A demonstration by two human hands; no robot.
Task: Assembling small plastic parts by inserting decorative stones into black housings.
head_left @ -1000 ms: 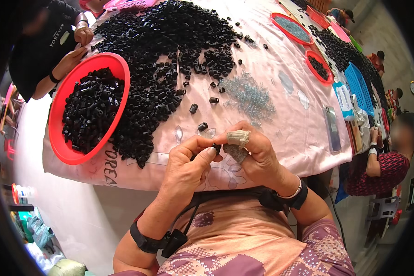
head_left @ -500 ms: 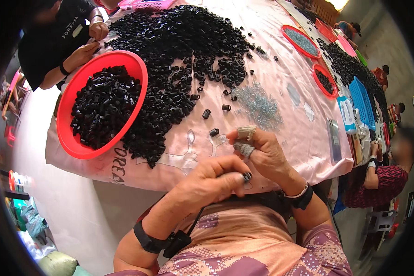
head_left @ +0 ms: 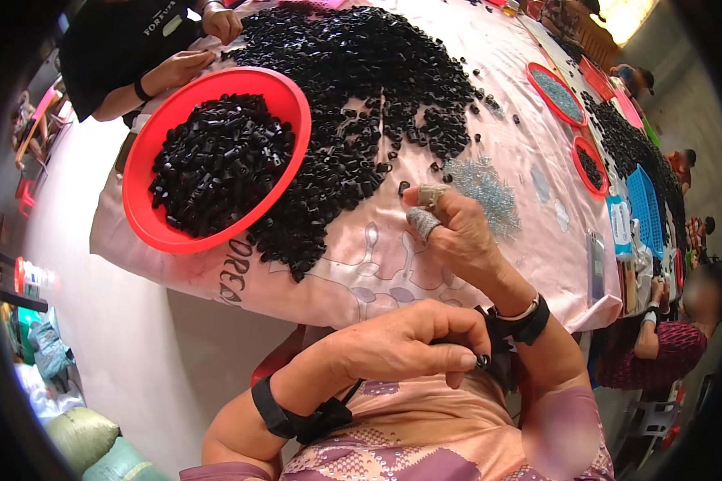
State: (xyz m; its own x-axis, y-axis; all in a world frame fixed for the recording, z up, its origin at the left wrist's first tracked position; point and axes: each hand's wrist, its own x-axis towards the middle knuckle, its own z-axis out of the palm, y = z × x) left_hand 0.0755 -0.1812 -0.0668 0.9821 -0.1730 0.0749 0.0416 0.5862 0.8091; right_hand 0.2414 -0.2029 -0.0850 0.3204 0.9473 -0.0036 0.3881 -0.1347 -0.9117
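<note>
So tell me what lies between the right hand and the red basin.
In the head view, the near edge of the heap of black parts on the pink cloth separates the right hand from the red basin.

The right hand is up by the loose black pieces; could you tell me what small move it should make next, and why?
Probably a short reach forward to pick one loose black piece. The right hand hovers over the pink cloth just short of it, its taped fingers seemingly holding nothing, while the left hand is drawn back near the body.

Plastic parts on cloth
Matt black plastic pieces (head_left: 353,72); glossy red plastic bowl (head_left: 148,156); soft pink printed cloth (head_left: 393,264); shiny metal bits (head_left: 485,184); woven finger wraps (head_left: 423,222).
</note>
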